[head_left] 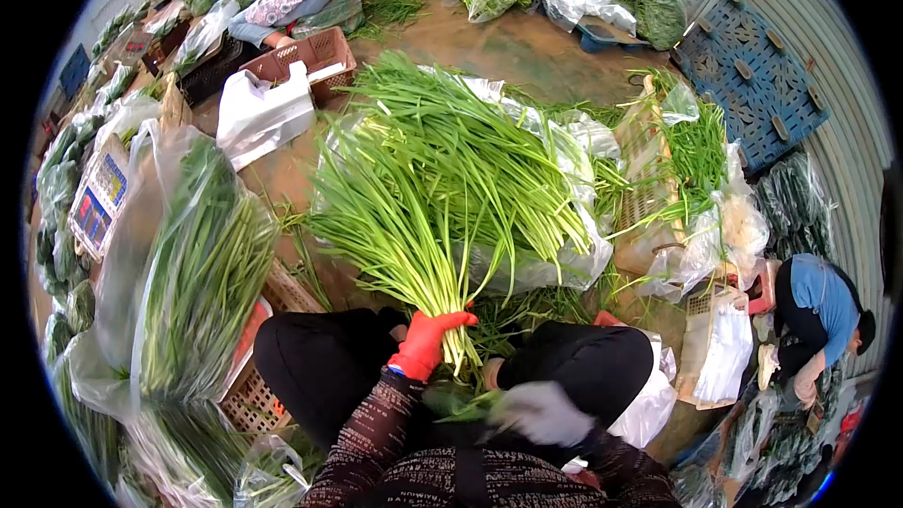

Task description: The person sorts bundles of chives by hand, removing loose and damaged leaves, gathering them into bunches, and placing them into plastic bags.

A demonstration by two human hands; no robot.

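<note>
My left hand, in a red glove, is wrapped round the pale lower stalks of a large bunch of long green leaves. The bunch fans up and away from me over a bigger pile of the same greens, which lies on clear plastic. Below the stalk ends, my right hand in a light grey glove is smeared by motion, close to some loose green bits at my lap. Its fingers cannot be made out.
Bagged greens lean at the left beside a tan crate. A brown crate with white bags stands beyond. At the right are a long basket and white bags. Two other people sit at upper left and far right.
</note>
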